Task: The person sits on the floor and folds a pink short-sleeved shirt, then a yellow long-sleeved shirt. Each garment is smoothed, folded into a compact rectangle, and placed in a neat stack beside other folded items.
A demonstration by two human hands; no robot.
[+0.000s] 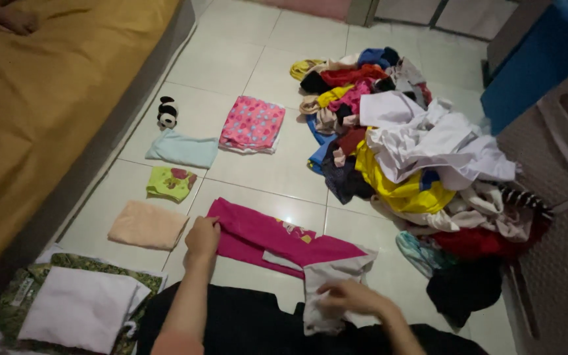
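The left hand is pinning the folded edge of the magenta garment flat on the tiled floor, while the right hand is gripping its white end to pull it straight. Folded pieces are lying apart from the unsorted pile.
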